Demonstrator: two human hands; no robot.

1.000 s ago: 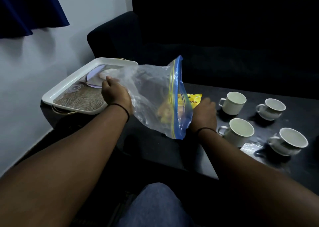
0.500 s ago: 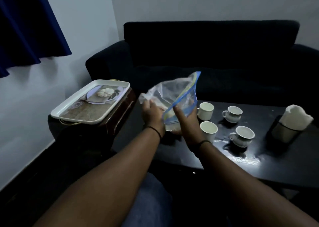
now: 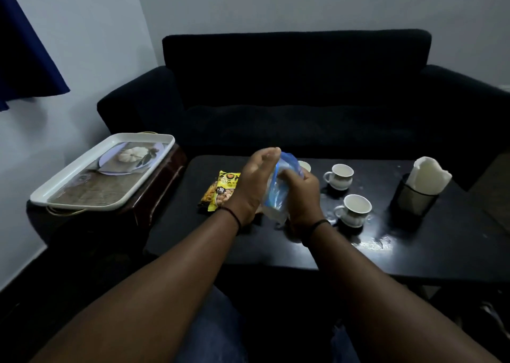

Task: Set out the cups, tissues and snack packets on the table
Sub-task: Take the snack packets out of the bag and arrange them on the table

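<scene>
Above the black table (image 3: 430, 255) I crumple a clear zip bag (image 3: 277, 197) with a blue seal between both hands. My left hand (image 3: 252, 187) presses its flat palm and straight fingers against the bag's left side. My right hand (image 3: 302, 201) grips the bag from the right with curled fingers. A yellow snack packet (image 3: 220, 191) lies on the table just left of my left hand. Two white cups (image 3: 340, 176) (image 3: 354, 209) stand right of my hands, and a third cup (image 3: 305, 166) peeks out behind the bag. White tissues (image 3: 427, 176) stand in a dark holder (image 3: 414, 199) at the right.
A white tray (image 3: 69, 197) with a printed picture rests on a dark side table at the left. A black sofa (image 3: 298, 100) runs behind the table. A blue curtain (image 3: 24, 67) hangs at the upper left. My knees are below the table's near edge.
The bag, open and puffed before, is now squeezed small between my hands. The yellow packet lies in plain view on the table. The view has pulled back and up.
</scene>
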